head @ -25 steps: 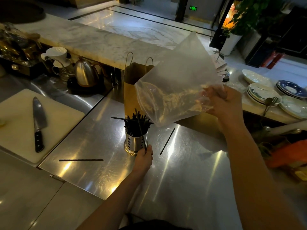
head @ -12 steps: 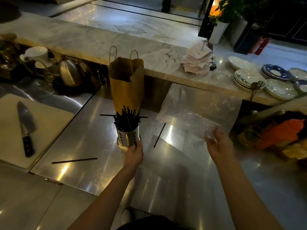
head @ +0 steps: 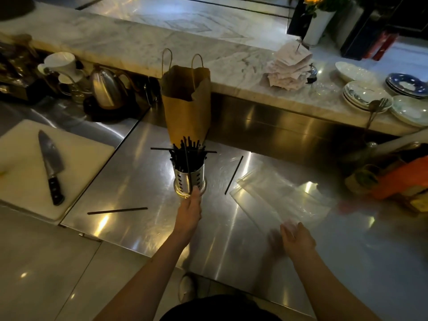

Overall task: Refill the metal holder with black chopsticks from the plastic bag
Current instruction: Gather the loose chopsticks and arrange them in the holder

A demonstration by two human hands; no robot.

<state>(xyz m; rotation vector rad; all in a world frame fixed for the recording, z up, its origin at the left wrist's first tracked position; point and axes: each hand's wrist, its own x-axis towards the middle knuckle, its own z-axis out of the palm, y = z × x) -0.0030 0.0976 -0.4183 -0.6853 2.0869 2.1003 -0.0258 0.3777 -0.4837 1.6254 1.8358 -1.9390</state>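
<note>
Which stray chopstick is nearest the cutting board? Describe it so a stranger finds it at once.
On the steel counter, look left of the metal holder, toward the white cutting board. The chopstick lies flat there, almost crosswise, alone. The other stray chopstick lies right of the holder, beside the plastic bag.

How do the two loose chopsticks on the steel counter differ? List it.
The left loose chopstick lies nearly crosswise, in front of the cutting board; the right loose chopstick runs diagonally away from the viewer. The left one lies well apart from the metal holder; the right one lies closer, between the holder and the plastic bag. Both are black, flat on the steel counter, outside the holder.
</note>
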